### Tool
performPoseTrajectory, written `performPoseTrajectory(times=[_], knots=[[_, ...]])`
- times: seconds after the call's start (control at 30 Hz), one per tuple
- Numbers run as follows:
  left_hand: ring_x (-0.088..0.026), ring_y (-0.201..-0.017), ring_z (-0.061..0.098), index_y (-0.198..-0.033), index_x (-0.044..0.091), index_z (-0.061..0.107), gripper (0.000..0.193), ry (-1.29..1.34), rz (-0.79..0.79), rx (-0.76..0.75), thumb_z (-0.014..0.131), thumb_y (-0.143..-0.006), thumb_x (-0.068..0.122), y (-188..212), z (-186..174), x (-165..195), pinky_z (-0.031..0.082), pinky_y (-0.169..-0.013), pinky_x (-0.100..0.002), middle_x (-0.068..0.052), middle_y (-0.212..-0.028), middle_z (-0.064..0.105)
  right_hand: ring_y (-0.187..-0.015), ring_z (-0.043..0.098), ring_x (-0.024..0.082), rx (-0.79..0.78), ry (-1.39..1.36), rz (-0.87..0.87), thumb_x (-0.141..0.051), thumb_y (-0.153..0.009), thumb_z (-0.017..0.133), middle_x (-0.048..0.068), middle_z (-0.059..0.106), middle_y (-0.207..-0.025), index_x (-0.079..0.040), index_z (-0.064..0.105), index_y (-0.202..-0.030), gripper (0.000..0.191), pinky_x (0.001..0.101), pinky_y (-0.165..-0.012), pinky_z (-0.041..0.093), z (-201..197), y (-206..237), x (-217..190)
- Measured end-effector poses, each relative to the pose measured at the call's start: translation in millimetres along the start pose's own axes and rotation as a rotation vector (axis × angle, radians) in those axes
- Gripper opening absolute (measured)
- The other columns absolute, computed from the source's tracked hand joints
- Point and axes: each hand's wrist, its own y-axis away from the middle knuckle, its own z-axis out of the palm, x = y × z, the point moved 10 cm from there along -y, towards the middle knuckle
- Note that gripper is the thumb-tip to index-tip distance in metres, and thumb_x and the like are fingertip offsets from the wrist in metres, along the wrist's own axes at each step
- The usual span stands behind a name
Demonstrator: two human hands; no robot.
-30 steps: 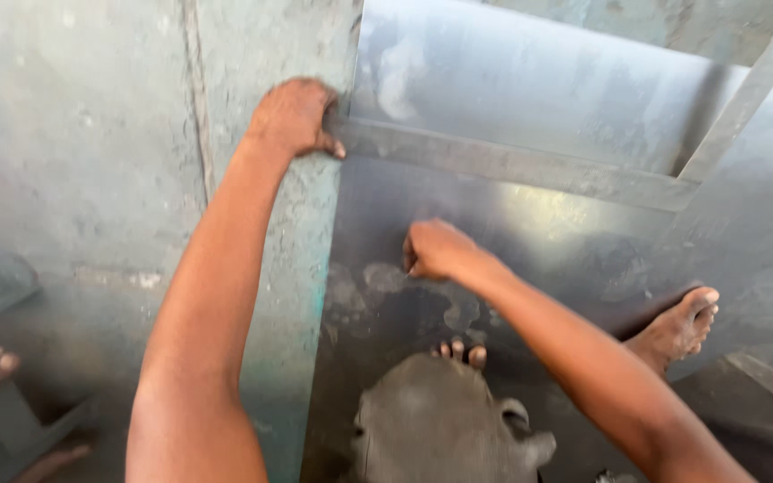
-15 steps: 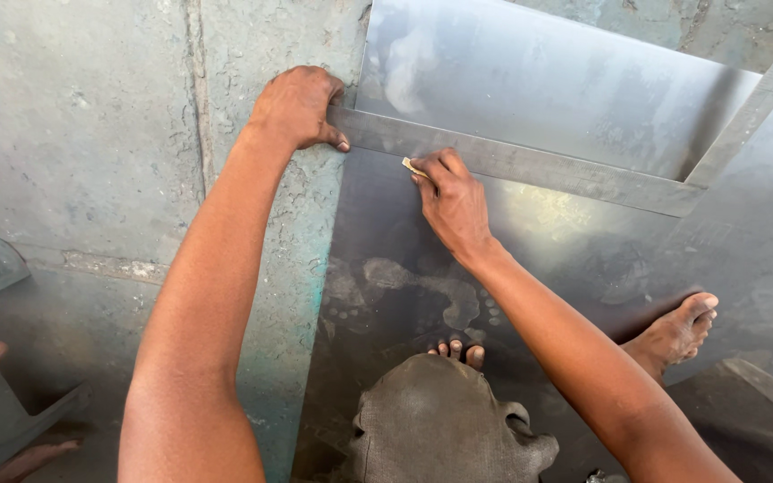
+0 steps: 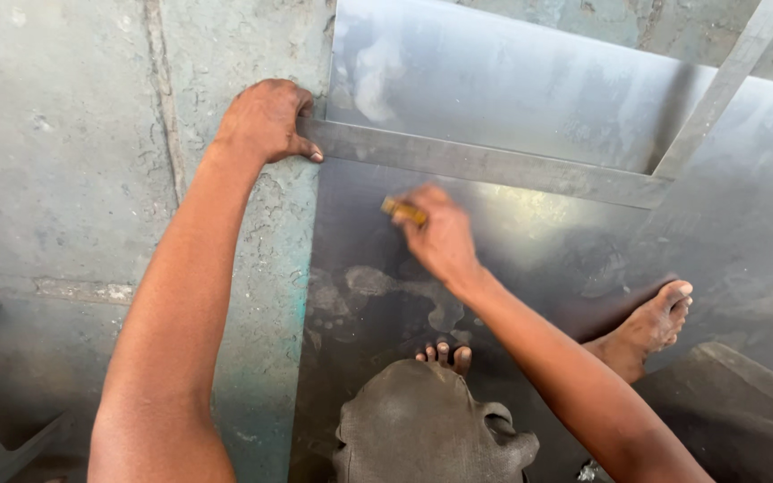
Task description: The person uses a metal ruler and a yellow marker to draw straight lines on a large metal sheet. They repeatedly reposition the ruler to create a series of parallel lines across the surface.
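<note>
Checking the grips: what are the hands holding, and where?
Left hand clamps the metal square at its near end; right hand pinches a small yellow marker, mostly hidden.

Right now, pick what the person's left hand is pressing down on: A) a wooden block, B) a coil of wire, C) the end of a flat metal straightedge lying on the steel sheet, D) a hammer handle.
C: the left hand clamps the end of the flat metal straightedge at the steel sheet's edge, while the right hand holds a small yellowish marker just below it.
</note>
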Motion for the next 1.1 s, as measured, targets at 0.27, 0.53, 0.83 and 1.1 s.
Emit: performPoseTrajectory(times=[0.27, 0.53, 0.83, 1.1], knots=[[-0.031, -0.107, 0.065, -0.097, 0.007, 0.071, 0.063, -0.003, -0.046, -0.022, 0.097, -0.054, 0.043, 2.8, 1.0, -1.5, 0.053, -0.094, -0.047, -0.008, -0.107, 0.071, -0.081, 0.072, 0.027, 0.204, 0.126, -0.046, -0.002, -0.091, 0.074, 0.007, 0.07, -0.108, -0.004, 0.074, -0.107, 0.016, 0.0377, -0.066, 0.056, -30.2, -22.3, -4.5], [-0.03, -0.107, 0.066, -0.097, 0.008, 0.07, 0.061, -0.021, -0.076, -0.046, 0.097, -0.054, 0.043, 1.6, 5.8, -3.5, 0.053, -0.096, -0.046, -0.006, -0.106, 0.071, -0.085, 0.073, 0.027, 0.136, 0.226, -0.059, 0.0, -0.094, 0.069, 0.007, 0.071, -0.105, -0.005, 0.076, -0.103, 0.012, 0.0381, -0.07, 0.058, -18.4, -28.9, 11.2], [-0.04, -0.106, 0.066, -0.1, 0.006, 0.073, 0.064, -0.021, 0.04, 0.01, 0.094, -0.055, 0.046, -10.6, 19.6, -5.8, 0.053, -0.091, -0.053, -0.019, -0.106, 0.072, -0.088, 0.075, 0.023, -0.751, -0.173, 0.373, -0.026, -0.091, 0.069, 0.011, 0.081, -0.096, -0.01, 0.081, -0.107, 0.025, 0.0413, -0.08, 0.057, 50.7, 97.9, 55.9], [-0.038, -0.113, 0.068, -0.115, 0.009, 0.073, 0.072, -0.33, -0.013, -0.138, 0.087, -0.063, 0.057, 3.1, 9.0, 63.0, 0.054, -0.097, -0.05, -0.02, -0.116, 0.074, -0.089, 0.07, 0.043, -0.141, 0.672, 0.348, -0.003, -0.088, 0.056, 0.02, 0.071, -0.092, -0.009, 0.062, -0.119, 0.032, 0.0537, -0.071, 0.056, -288.6, 179.0, 98.5]])
